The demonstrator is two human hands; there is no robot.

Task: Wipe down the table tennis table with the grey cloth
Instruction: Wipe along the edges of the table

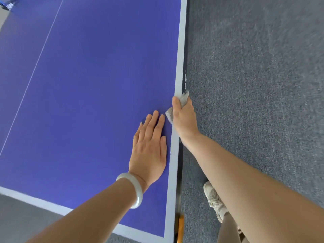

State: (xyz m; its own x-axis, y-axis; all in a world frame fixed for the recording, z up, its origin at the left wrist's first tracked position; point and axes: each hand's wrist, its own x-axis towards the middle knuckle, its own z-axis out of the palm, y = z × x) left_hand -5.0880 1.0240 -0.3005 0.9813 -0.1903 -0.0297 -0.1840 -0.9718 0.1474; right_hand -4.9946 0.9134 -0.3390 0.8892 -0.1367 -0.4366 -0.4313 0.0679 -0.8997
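The blue table tennis table fills the left and middle of the view, with a white border line along its right edge and near end. My right hand grips the crumpled grey cloth against that right edge, thumb on top and fingers wrapped down over the table's side. A bit of the cloth pokes out under the palm on the blue surface. My left hand lies flat on the tabletop just left of the right hand, fingers straight, with a pale bangle on the wrist.
Grey carpet covers the floor to the right of the table. My foot in a light shoe stands close to the table's side. A white centre line runs down the table. Part of the net post shows at the top left corner.
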